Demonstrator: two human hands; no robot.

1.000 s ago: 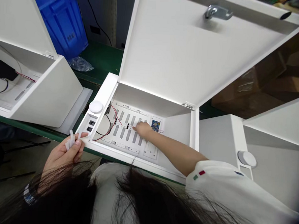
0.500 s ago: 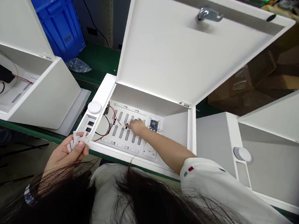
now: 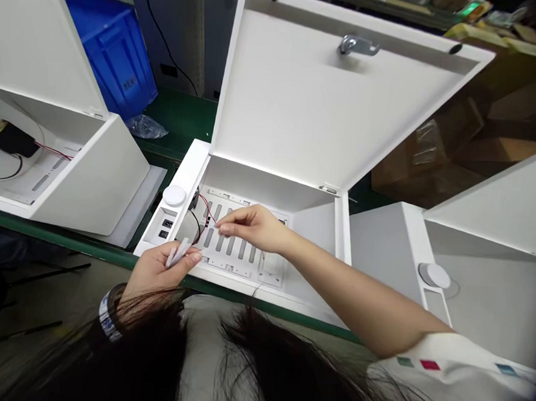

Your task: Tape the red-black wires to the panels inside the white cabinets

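My left hand (image 3: 161,266) is closed on several thin white strips (image 3: 178,252) at the front left corner of an open white box (image 3: 193,159). Above the slotted white plate (image 3: 231,245) inside that box is my right hand (image 3: 255,227), thumb and fingertips pinched together; what they hold, if anything, is too small to make out. Small black pieces (image 3: 207,221) and red and black wires (image 3: 198,220) lie just left of its fingertips. A round white knob (image 3: 174,195) sits on the box's left ledge, above two black sockets (image 3: 165,229).
The box's raised lid (image 3: 342,102) carries a metal latch (image 3: 357,45). Other open white boxes stand at left (image 3: 88,177) and right (image 3: 383,250). Behind are a blue bin (image 3: 118,52), a plastic bag (image 3: 146,126) and cardboard boxes (image 3: 447,157).
My right hand has lifted off the plate and moved slightly toward my left hand. My left hand, still with the strips, has shifted right. The view has shifted slightly.
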